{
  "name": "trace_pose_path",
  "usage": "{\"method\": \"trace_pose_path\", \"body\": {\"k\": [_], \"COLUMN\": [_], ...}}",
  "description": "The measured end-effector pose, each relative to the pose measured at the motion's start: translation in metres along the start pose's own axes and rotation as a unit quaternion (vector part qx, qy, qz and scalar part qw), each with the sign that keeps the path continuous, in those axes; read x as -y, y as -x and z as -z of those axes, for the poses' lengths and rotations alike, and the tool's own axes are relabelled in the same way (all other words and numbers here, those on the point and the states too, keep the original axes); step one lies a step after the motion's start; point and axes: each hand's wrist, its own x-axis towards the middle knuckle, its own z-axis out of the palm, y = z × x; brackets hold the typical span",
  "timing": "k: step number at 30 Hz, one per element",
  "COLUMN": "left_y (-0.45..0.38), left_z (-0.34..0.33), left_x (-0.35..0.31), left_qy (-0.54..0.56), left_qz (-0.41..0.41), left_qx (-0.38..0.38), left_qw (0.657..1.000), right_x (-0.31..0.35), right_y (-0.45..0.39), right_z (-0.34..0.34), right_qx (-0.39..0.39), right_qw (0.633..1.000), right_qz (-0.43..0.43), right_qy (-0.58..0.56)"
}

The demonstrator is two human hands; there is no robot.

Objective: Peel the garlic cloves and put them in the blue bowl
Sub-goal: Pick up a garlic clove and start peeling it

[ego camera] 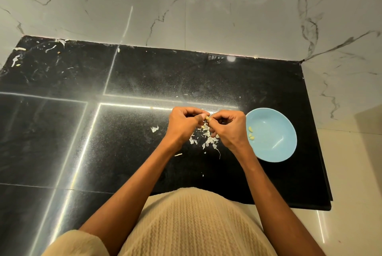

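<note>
Two hands: left hand (182, 124) and right hand (226, 126) pinch one garlic clove (208, 119), frame centre.
Blue bowl (275, 148): right of hands, holding peeled cloves (251, 133).

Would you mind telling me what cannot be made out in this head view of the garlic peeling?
- Garlic clove: mostly hidden between the fingertips of the left hand and right hand; how far peeled is unclear.
- Cloves in the blue bowl: too small to count surely.
- Peel scraps: partly hidden beneath both hands.

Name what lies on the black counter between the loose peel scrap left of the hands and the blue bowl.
In the head view, a heap of garlic skins lies there, beneath the left hand and right hand, which pinch a clove.
</note>
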Motion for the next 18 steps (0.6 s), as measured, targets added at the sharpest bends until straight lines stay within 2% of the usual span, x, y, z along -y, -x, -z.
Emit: {"method": "trace_pose_path", "body": {"k": [5, 12, 18], "left_y": [-0.0018, -0.0015, -0.0003], "left_z": [0.0014, -0.0014, -0.0035], "left_x": [-0.0005, 0.0022, 0.0028], "left_qy": [-0.013, 0.094, 0.079], "left_qz": [-0.001, 0.038, -0.007], "left_qx": [0.019, 0.025, -0.003], "left_qw": [1.0, 0.994, 0.997], "right_x": [0.0036, 0.0035, 0.005], "right_y": [-0.0006, -0.0031, -0.0034], "right_z": [-0.0005, 0.0006, 0.0011], "right_qx": [0.006, 0.014, 0.009], "right_qw": [1.0, 1.0, 0.999], "right_qz": [0.024, 0.019, 0.017], "right_qy": [0.003, -0.012, -0.029]}}
